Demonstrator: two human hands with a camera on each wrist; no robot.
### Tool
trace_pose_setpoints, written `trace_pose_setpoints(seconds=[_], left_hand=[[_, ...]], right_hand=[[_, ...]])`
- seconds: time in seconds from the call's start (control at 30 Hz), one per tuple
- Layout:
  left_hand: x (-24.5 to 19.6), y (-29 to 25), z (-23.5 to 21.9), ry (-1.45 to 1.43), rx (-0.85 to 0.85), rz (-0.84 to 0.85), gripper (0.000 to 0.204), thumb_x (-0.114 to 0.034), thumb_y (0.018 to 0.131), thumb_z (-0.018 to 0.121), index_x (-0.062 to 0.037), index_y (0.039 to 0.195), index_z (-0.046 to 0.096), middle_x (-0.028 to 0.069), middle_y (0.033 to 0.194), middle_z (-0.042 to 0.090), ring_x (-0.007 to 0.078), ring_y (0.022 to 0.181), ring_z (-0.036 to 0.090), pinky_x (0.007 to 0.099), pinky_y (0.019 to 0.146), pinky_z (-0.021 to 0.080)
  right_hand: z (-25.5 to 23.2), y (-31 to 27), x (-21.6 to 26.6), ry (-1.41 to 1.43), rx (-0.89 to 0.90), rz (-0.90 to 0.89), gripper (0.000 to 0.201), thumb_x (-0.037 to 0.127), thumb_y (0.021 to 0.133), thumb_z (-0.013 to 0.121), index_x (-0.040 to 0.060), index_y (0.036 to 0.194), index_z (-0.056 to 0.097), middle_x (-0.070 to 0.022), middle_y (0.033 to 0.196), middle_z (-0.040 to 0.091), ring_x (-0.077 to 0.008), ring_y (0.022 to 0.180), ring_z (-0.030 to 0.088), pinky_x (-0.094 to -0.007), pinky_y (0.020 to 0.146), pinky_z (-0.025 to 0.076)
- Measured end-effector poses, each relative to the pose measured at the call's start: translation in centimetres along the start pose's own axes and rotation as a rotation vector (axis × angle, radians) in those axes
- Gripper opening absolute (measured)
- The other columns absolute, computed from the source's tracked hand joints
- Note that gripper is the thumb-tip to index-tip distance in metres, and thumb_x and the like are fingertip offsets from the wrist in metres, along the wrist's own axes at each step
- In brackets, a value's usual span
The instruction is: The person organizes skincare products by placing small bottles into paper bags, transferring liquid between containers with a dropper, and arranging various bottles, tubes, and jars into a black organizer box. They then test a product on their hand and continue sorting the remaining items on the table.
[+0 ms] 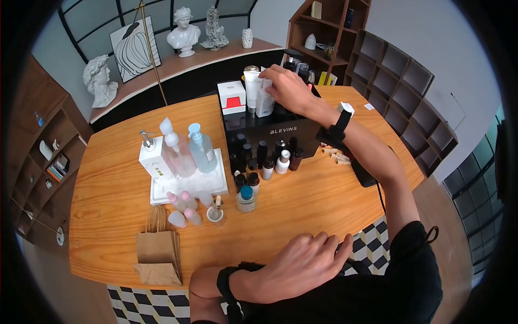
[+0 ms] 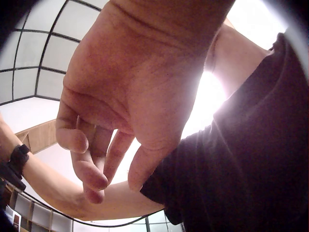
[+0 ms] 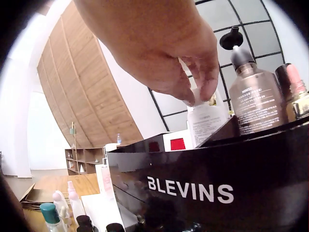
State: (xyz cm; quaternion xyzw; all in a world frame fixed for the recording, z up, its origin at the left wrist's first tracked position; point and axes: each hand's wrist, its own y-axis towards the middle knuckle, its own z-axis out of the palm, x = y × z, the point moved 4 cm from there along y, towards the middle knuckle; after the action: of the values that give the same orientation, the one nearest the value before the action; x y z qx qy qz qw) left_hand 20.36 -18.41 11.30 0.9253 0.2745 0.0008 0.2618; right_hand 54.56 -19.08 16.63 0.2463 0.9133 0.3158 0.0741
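Observation:
My right hand [image 1: 291, 89] reaches over the black BLEVINS box [image 1: 245, 123] and pinches the top of a whitish bottle [image 1: 265, 103] that bears small print. In the right wrist view, thumb and fingertips meet around the top of this bottle [image 3: 206, 125], whose lower end is hidden behind the box's front wall. Left of it stand a white tube [image 1: 252, 86] and a white box with a red patch [image 1: 232, 94]. The left hand [image 1: 297, 264] hovers by the near table edge, above the lap, fingers loosely bent and nothing in them.
A brown pump bottle [image 3: 256, 96] stands in the box's right part. Several dark small bottles [image 1: 268, 168] line its front. Leftward are a white tray [image 1: 221, 186] with pump bottles, pink small bottles [image 1: 189, 200] and paper bags [image 1: 156, 248]. Wooden clothespins [image 1: 340, 157] lie at right.

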Motion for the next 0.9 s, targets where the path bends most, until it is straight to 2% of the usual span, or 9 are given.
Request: trace_pose_setpoints(seconds=[0.1, 0.23, 0.27, 0.33, 0.4, 0.5, 0.67, 0.8, 0.9], left_hand=[[0.1, 0.1, -0.2, -0.004, 0.002, -0.003, 0.048, -0.020, 0.096, 0.071, 0.0064, 0.136, 0.066, 0.0074, 0.084, 0.061, 0.0179, 0.074, 0.068, 0.0310, 0.057, 0.054], [0.2, 0.3, -0.1, -0.024, 0.002, -0.016, 0.048, -0.017, 0.094, 0.071, 0.0066, 0.136, 0.066, 0.0069, 0.083, 0.060, 0.0175, 0.074, 0.068, 0.0307, 0.057, 0.054], [0.2, 0.4, -0.2, -0.010, 0.016, -0.002, 0.049, -0.016, 0.092, 0.071, 0.0069, 0.135, 0.066, 0.0072, 0.084, 0.061, 0.0175, 0.075, 0.068, 0.0304, 0.057, 0.054], [0.1, 0.3, 0.1, -0.007, 0.035, -0.008, 0.050, -0.016, 0.090, 0.071, 0.0073, 0.135, 0.066, 0.0076, 0.084, 0.062, 0.0176, 0.075, 0.068, 0.0301, 0.057, 0.054], [0.0, 0.3, 0.4, 0.025, 0.010, 0.022, 0.052, -0.014, 0.088, 0.070, 0.0083, 0.134, 0.066, 0.0090, 0.086, 0.065, 0.0179, 0.077, 0.068, 0.0295, 0.057, 0.054], [0.0, 0.4, 0.8, 0.027, 0.065, 0.013, 0.051, -0.014, 0.089, 0.070, 0.0085, 0.134, 0.066, 0.0102, 0.088, 0.066, 0.0182, 0.077, 0.068, 0.0293, 0.057, 0.054], [0.0, 0.4, 1.2, -0.007, 0.046, -0.006, 0.052, -0.015, 0.089, 0.071, 0.0081, 0.135, 0.066, 0.0096, 0.089, 0.065, 0.0176, 0.079, 0.068, 0.0294, 0.056, 0.053], [0.0, 0.3, 0.7, -0.035, 0.002, -0.008, 0.053, -0.017, 0.090, 0.071, 0.0081, 0.135, 0.065, 0.0088, 0.089, 0.064, 0.0176, 0.080, 0.068, 0.0293, 0.055, 0.051], [0.2, 0.4, 0.5, -0.034, 0.026, -0.006, 0.053, -0.017, 0.090, 0.071, 0.0082, 0.135, 0.065, 0.0088, 0.088, 0.064, 0.0179, 0.079, 0.068, 0.0296, 0.055, 0.052]], right_hand=[[-1.7, -0.5, 1.1, 0.006, -0.165, -0.017, 0.029, 0.008, 0.093, 0.076, 0.0000, 0.120, 0.071, -0.0154, 0.106, 0.069, -0.0320, 0.083, 0.071, -0.0441, 0.078, 0.057], [-3.9, -2.8, 4.4, 0.119, -0.160, -0.023, 0.019, 0.012, 0.096, 0.075, 0.0005, 0.112, 0.074, -0.0147, 0.094, 0.072, -0.0281, 0.074, 0.070, -0.0386, 0.067, 0.056], [-4.1, -3.8, 5.7, 0.212, -0.034, 0.044, 0.018, 0.012, 0.095, 0.071, 0.0016, 0.110, 0.075, -0.0154, 0.091, 0.076, -0.0345, 0.081, 0.074, -0.0473, 0.075, 0.058], [-3.2, -6.4, 8.0, 0.356, 0.178, -0.132, 0.021, 0.012, 0.094, 0.071, 0.0022, 0.112, 0.075, -0.0150, 0.091, 0.077, -0.0339, 0.084, 0.075, -0.0453, 0.077, 0.060], [-2.3, -9.2, 10.5, 0.353, 0.643, -0.193, 0.022, 0.014, 0.094, 0.073, 0.0030, 0.113, 0.075, -0.0148, 0.094, 0.078, -0.0340, 0.090, 0.076, -0.0441, 0.080, 0.061], [-0.8, -12.3, 13.0, 0.329, 0.602, -0.252, 0.039, 0.023, 0.093, 0.079, 0.0015, 0.123, 0.070, -0.0176, 0.115, 0.073, -0.0386, 0.096, 0.074, -0.0474, 0.080, 0.061], [2.7, -13.0, 15.1, 0.439, 0.511, -0.191, 0.048, 0.021, 0.091, 0.081, 0.0005, 0.129, 0.062, -0.0177, 0.113, 0.066, -0.0431, 0.091, 0.072, -0.0505, 0.076, 0.059], [4.6, -13.7, 15.2, 0.458, 0.449, -0.212, 0.050, 0.020, 0.091, 0.083, 0.0016, 0.133, 0.062, -0.0157, 0.109, 0.065, -0.0395, 0.089, 0.071, -0.0476, 0.072, 0.059], [2.5, -12.6, 15.0, 0.561, 0.456, -0.171, 0.045, 0.017, 0.091, 0.083, 0.0023, 0.131, 0.066, -0.0150, 0.106, 0.068, -0.0353, 0.087, 0.072, -0.0444, 0.069, 0.059]])
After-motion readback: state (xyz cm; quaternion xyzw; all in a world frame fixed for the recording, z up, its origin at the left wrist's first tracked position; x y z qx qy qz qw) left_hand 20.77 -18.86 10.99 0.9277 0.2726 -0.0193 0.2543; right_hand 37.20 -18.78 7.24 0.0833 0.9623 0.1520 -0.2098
